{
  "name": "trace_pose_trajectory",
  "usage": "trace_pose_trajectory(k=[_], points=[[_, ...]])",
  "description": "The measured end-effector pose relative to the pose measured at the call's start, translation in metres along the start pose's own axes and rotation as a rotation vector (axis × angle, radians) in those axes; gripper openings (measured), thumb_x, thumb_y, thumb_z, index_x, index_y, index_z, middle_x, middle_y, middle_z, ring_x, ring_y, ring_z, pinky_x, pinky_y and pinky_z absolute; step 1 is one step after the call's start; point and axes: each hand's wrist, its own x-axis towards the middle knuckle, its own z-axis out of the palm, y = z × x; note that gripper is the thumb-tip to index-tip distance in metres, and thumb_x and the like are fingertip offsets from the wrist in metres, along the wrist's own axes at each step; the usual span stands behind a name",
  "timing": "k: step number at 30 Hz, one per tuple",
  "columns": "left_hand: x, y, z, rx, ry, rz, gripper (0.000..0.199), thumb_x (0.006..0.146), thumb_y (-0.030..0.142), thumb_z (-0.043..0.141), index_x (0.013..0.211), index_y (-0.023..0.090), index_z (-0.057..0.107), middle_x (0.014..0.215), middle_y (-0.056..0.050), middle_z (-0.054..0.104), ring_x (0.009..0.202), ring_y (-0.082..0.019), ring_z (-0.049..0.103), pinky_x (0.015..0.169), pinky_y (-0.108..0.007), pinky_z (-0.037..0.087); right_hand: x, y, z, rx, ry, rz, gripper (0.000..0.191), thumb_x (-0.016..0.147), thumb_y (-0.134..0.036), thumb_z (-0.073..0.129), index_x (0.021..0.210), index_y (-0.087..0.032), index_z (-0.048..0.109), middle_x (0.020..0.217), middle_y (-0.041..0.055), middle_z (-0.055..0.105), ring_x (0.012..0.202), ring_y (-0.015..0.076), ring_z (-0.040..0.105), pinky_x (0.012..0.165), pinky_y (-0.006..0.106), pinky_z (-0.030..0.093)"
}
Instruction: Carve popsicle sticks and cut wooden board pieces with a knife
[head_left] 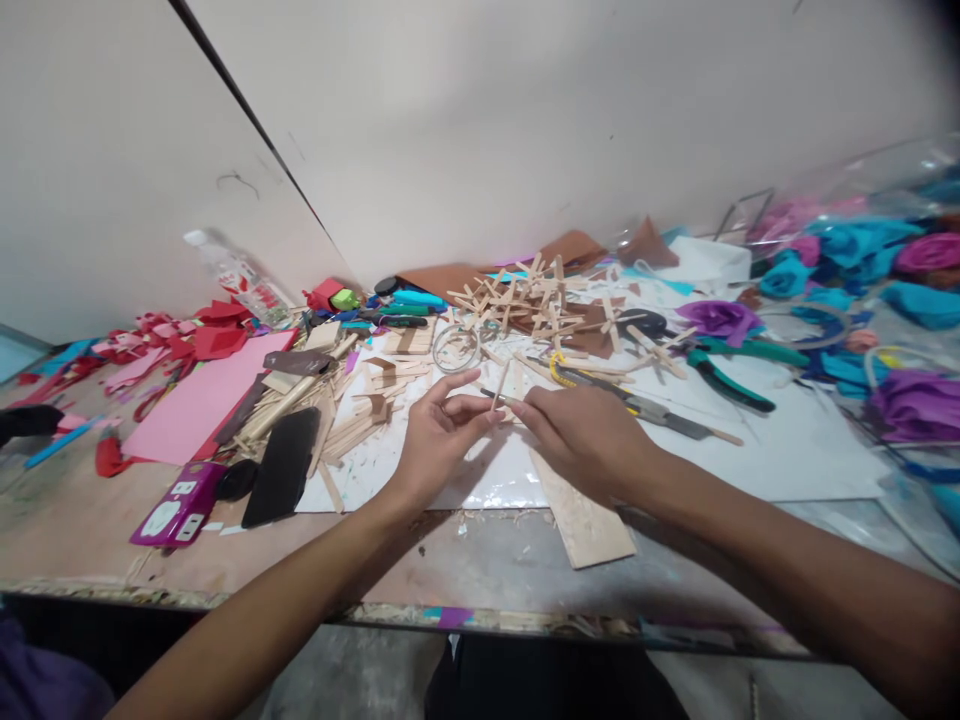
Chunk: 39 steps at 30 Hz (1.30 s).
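Note:
My left hand (444, 435) is closed in a pinch on a thin wooden stick (502, 382), which stands tilted above the white board (487, 490). My right hand (581, 435) is also closed, just to the right. From its fingertips a slim tool with a dark, narrow tip (491, 395) points left and meets the stick; most of it is hidden in the hand. Below the right wrist lies a flat wooden board strip (589, 530). A knife with a grey blade (675, 422) and a yellow-and-black handled tool (566, 373) lie behind the right hand.
Joined wooden stick crosses (525, 295) are heaped behind the hands, near a clear tape roll (456, 348). Green-handled pliers (727, 380) lie right. Loose sticks (364, 420), a black phone (281, 470), a purple device (178, 505) and pink sheets (206, 400) lie left. A bottle (240, 280) leans behind.

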Motion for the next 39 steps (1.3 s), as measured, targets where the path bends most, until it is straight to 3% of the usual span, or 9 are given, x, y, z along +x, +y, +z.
trace_pose_trajectory(k=[10, 17, 22, 27, 33, 39], points=[[0.001, -0.001, -0.004, 0.115, 0.006, 0.008, 0.056, 0.079, 0.025, 0.088, 0.129, 0.015, 0.065, 0.087, -0.003, 0.078, 0.082, -0.016, 0.076, 0.073, -0.025, 0.059, 0.007, 0.008, 0.001, 0.134, -0.077, -0.045, 0.046, 0.113, -0.043, 0.038, 0.091, -0.019, 0.071, 0.078, 0.0075, 0.073, 0.071, 0.0205, 0.061, 0.065, 0.033, 0.023], [0.007, -0.007, -0.01, 0.133, 0.0, 0.006, 0.046, 0.078, 0.025, 0.087, 0.12, 0.014, 0.07, 0.089, -0.004, 0.075, 0.081, -0.016, 0.074, 0.074, -0.026, 0.06, 0.008, 0.01, -0.001, 0.135, -0.109, -0.018, 0.046, 0.111, -0.041, 0.04, 0.088, -0.018, 0.071, 0.077, 0.0093, 0.072, 0.066, 0.0193, 0.054, 0.064, 0.034, 0.021], [0.002, -0.01, -0.01, 0.446, 0.091, 0.169, 0.032, 0.087, 0.024, 0.078, 0.117, 0.016, 0.073, 0.087, -0.004, 0.074, 0.079, -0.015, 0.071, 0.071, -0.026, 0.06, 0.005, 0.005, 0.003, 0.148, -0.117, 0.032, 0.047, 0.111, -0.043, 0.039, 0.086, -0.019, 0.07, 0.076, 0.0083, 0.07, 0.068, 0.0195, 0.056, 0.064, 0.033, 0.022], [-0.005, -0.008, -0.011, 0.7, 0.082, 0.405, 0.018, 0.093, 0.02, 0.07, 0.11, 0.019, 0.075, 0.095, -0.006, 0.075, 0.083, -0.017, 0.07, 0.079, -0.031, 0.061, -0.003, -0.011, 0.003, 0.126, -0.107, 0.109, 0.05, 0.113, -0.045, 0.032, 0.092, -0.019, 0.068, 0.079, 0.0103, 0.07, 0.067, 0.021, 0.057, 0.062, 0.033, 0.023], [0.015, 0.0, -0.031, 0.562, 0.192, 0.251, 0.029, 0.078, 0.014, 0.077, 0.107, 0.019, 0.079, 0.087, -0.004, 0.071, 0.081, -0.018, 0.066, 0.083, -0.035, 0.057, -0.007, -0.025, -0.006, 0.053, -0.169, 0.166, 0.046, 0.112, -0.044, 0.033, 0.091, -0.019, 0.067, 0.077, 0.012, 0.069, 0.066, 0.0235, 0.057, 0.062, 0.035, 0.02], [0.022, -0.001, -0.031, 0.26, 0.076, 0.018, 0.041, 0.079, 0.043, 0.084, 0.106, 0.013, 0.074, 0.08, -0.006, 0.075, 0.074, -0.02, 0.075, 0.078, -0.037, 0.065, 0.001, -0.003, 0.0, 0.413, 0.093, 0.159, 0.04, 0.105, -0.045, 0.051, 0.073, -0.021, 0.054, 0.066, 0.0035, 0.059, 0.063, 0.0181, 0.047, 0.063, 0.033, 0.023]])
